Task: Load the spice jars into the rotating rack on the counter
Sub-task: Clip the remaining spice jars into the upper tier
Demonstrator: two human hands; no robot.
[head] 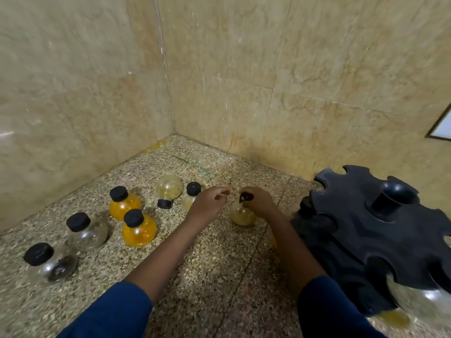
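The person is reaching forward over the speckled stone worktop (pixel 214 276) with both arms in blue sleeves. The right hand (pixel 258 200) is closing its grip around the black cap of a pale round spice jar (pixel 242 215) that is standing on the worktop, between the other jars and the rack. The left hand (pixel 211 202) is hanging just beside it with the fingers loosely curled and nothing in its grip; it is partly covering another pale jar (pixel 191 196) behind it.

The black rotating rack (pixel 380 228) is sitting at the right, near the wall, with scalloped slots around its rim; at least one clear jar (pixel 424 303) appears to be hanging under its near edge already. Well to the left, more jars are waiting: two orange jars (pixel 133 218) standing close together, a yellowish one (pixel 168 190) tipped over with its cap toward the camera, and two clear jars (pixel 70 245) nearer the left edge.

The step in hand seems to be picking up the pale jar by its neck. The next move would likely call for lifting it clear, carrying it rightward to an empty slot, and sliding the neck in so the cap is catching on the rim.
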